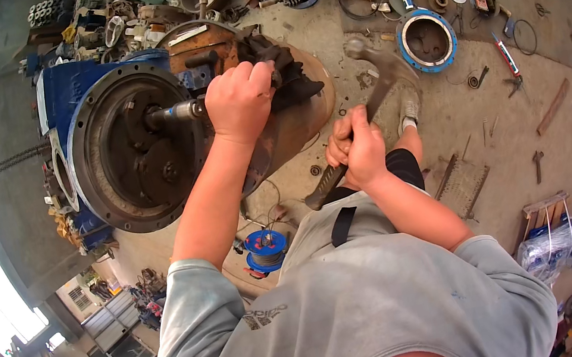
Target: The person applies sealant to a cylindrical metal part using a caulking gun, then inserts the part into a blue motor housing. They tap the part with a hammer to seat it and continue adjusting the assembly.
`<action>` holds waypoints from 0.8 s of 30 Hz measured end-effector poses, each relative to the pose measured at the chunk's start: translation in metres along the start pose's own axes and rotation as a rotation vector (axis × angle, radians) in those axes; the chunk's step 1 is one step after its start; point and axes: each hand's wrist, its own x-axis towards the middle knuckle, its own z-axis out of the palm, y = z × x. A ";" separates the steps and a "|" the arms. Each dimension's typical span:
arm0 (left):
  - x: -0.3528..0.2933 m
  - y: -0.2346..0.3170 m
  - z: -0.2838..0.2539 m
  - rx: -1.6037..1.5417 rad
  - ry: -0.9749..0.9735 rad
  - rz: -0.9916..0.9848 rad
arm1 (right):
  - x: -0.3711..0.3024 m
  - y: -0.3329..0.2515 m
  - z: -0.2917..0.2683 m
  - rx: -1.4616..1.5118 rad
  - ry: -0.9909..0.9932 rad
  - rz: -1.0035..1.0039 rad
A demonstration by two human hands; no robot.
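Observation:
My left hand (pixel 239 103) is closed around a bright metal rod (pixel 184 111) with a blue band. The rod's tip reaches to a recess in the round, dark metal face of a blue machine housing (pixel 137 147); whether it is fixed there I cannot tell. Its other end is hidden behind my fist. In front of my body, my right hand (pixel 360 147) grips a hammer (pixel 381 79) by its dark handle. The hammer's worn head points away from me, up and to the right of the rod. Dark cloth (pixel 290 64) lies just beyond my left fist.
A rusty cylindrical drum (pixel 315 102) stands beside the housing. On the floor are a blue-rimmed ring (pixel 427 41), a red-and-white cartridge tube (pixel 507 58), a blue cable reel (pixel 266 250) and a metal grate (pixel 462 183). Metal parts crowd the far left.

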 end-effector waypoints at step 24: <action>0.001 0.001 0.004 -0.011 0.021 -0.004 | -0.002 -0.009 0.006 0.004 0.111 0.049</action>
